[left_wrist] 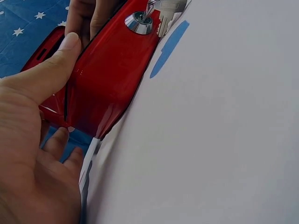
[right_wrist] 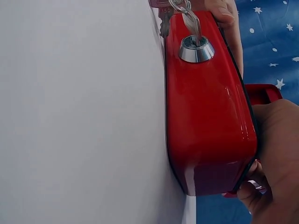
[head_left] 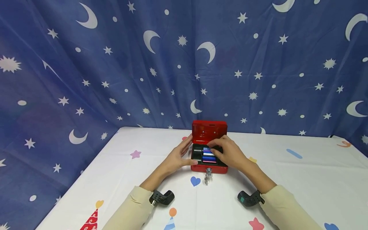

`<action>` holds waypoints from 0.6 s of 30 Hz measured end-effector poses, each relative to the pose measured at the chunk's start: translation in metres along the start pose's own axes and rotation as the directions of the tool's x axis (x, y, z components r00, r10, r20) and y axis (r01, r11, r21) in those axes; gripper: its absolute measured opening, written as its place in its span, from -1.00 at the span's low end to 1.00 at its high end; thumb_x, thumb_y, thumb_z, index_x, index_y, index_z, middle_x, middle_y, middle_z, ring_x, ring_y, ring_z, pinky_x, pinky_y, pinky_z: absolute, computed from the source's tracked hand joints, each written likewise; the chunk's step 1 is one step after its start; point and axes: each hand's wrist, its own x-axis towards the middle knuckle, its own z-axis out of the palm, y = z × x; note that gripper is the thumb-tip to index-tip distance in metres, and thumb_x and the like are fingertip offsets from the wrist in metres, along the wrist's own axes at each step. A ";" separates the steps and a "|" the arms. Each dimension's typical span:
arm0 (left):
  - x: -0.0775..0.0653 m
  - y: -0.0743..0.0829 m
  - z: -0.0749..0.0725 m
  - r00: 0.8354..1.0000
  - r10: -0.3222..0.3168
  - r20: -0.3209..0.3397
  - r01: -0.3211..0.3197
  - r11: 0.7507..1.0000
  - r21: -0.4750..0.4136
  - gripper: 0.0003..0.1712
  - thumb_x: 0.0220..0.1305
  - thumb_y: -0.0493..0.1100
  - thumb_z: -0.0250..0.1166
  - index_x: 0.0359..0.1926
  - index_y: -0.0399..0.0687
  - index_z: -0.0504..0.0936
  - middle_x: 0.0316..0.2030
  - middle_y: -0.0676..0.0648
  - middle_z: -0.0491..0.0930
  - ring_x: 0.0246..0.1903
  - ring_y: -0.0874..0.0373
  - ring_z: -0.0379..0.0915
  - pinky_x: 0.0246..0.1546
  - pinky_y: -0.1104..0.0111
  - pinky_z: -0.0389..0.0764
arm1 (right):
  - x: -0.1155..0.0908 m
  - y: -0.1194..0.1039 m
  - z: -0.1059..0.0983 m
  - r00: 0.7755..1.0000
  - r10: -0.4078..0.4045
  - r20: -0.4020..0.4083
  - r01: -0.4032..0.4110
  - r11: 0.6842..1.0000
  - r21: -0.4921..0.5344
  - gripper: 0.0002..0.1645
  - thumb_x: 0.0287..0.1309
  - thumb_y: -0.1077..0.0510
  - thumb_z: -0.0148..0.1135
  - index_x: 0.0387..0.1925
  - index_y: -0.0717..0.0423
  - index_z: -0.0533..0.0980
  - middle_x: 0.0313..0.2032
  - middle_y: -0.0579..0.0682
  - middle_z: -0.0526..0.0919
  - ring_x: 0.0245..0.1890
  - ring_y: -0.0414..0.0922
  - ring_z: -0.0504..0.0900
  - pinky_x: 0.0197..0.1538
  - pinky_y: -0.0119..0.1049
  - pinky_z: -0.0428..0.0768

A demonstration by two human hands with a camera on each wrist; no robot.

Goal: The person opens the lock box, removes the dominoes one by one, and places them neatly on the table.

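A red cash box stands with its lid raised; a black tray fills its inside. Blue-and-white flat pieces lie in the tray's middle compartments. My left hand holds the box's left end, thumb along the front rim, other fingers around the side and back. Over the tray's right part, my right hand reaches in with bent fingers, index fingertip and thumb right at the upper blue piece. I cannot tell whether it pinches that piece. Keys hang from the silver lock in front.
A white cloth with printed shapes covers the table. Behind it hangs a blue curtain with moons and stars, close to the raised lid. A black camera mount is strapped to my left wrist, another to my right.
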 end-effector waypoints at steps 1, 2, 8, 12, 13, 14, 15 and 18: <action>0.000 0.000 0.000 1.000 0.000 0.001 0.000 1.000 -0.001 0.09 0.04 -0.38 0.42 0.49 -0.17 -0.04 0.46 -0.09 -0.03 0.41 -0.02 -0.07 0.36 0.13 0.03 | 0.001 0.000 0.000 1.000 -0.001 0.001 0.001 1.000 -0.002 -0.73 0.09 0.23 0.36 -0.11 0.09 0.66 -0.26 -0.06 0.61 -0.22 -0.10 0.42 -0.13 -0.17 0.55; 0.000 0.000 0.000 1.000 0.001 0.001 -0.001 1.000 -0.003 0.09 0.04 -0.38 0.43 0.49 -0.17 -0.04 0.46 -0.08 -0.04 0.41 -0.02 -0.07 0.36 0.14 0.03 | 0.001 0.000 0.000 1.000 -0.002 0.003 0.002 1.000 -0.004 -0.72 0.09 0.23 0.36 -0.11 0.10 0.66 -0.26 -0.06 0.61 -0.21 -0.10 0.42 -0.12 -0.17 0.55; 0.001 -0.001 0.000 1.000 0.002 0.002 -0.002 1.000 -0.012 0.09 0.04 -0.39 0.42 0.48 -0.20 -0.04 0.46 -0.12 -0.03 0.41 -0.04 -0.07 0.36 0.12 0.02 | 0.002 -0.001 0.001 1.000 -0.007 0.008 0.006 1.000 0.015 -0.71 0.08 0.26 0.36 -0.10 0.12 0.65 -0.23 -0.05 0.62 -0.19 -0.09 0.42 -0.08 -0.13 0.55; 0.001 -0.002 0.000 1.000 0.001 0.006 -0.001 1.000 -0.009 0.09 0.04 -0.39 0.42 0.48 -0.20 -0.05 0.45 -0.13 -0.01 0.41 -0.03 -0.07 0.36 0.14 0.03 | 0.001 0.000 0.002 1.000 -0.010 -0.001 0.010 0.999 0.036 -0.70 0.08 0.28 0.35 -0.09 0.11 0.65 -0.21 -0.05 0.62 -0.15 -0.07 0.43 -0.03 -0.09 0.54; 0.001 -0.002 0.000 1.000 -0.002 0.005 0.002 1.000 -0.007 0.09 0.04 -0.38 0.42 0.48 -0.19 -0.05 0.45 -0.12 -0.01 0.41 -0.03 -0.06 0.36 0.14 0.03 | 0.001 0.000 0.002 1.000 -0.011 -0.004 0.011 0.999 0.041 -0.70 0.08 0.28 0.35 -0.09 0.11 0.65 -0.20 -0.05 0.62 -0.13 -0.07 0.44 -0.01 -0.08 0.54; 0.001 -0.002 0.000 1.000 -0.004 0.004 0.004 1.000 -0.005 0.09 0.04 -0.38 0.42 0.48 -0.18 -0.05 0.45 -0.11 -0.01 0.41 -0.03 -0.06 0.36 0.14 0.03 | 0.001 0.000 0.003 1.000 -0.012 -0.009 0.013 0.999 0.046 -0.70 0.08 0.29 0.35 -0.09 0.10 0.65 -0.20 -0.05 0.62 -0.12 -0.06 0.44 0.01 -0.07 0.53; 0.001 -0.002 0.000 1.000 -0.007 0.004 0.007 1.000 -0.003 0.09 0.05 -0.37 0.43 0.49 -0.18 -0.05 0.45 -0.11 -0.01 0.41 -0.02 -0.06 0.36 0.15 0.04 | 0.001 0.000 0.003 1.000 -0.011 -0.013 0.012 0.999 0.051 -0.70 0.08 0.29 0.35 -0.09 0.09 0.65 -0.19 -0.05 0.62 -0.11 -0.06 0.44 0.02 -0.05 0.53; 0.001 -0.002 -0.001 1.000 -0.007 0.004 0.007 1.000 -0.003 0.09 0.04 -0.37 0.43 0.49 -0.16 -0.04 0.46 -0.10 -0.02 0.41 -0.03 -0.07 0.36 0.14 0.03 | 0.000 0.001 0.002 1.000 -0.007 -0.025 0.009 0.998 0.060 -0.71 0.10 0.30 0.33 -0.10 0.06 0.65 -0.18 -0.05 0.62 -0.08 -0.05 0.45 0.05 -0.02 0.51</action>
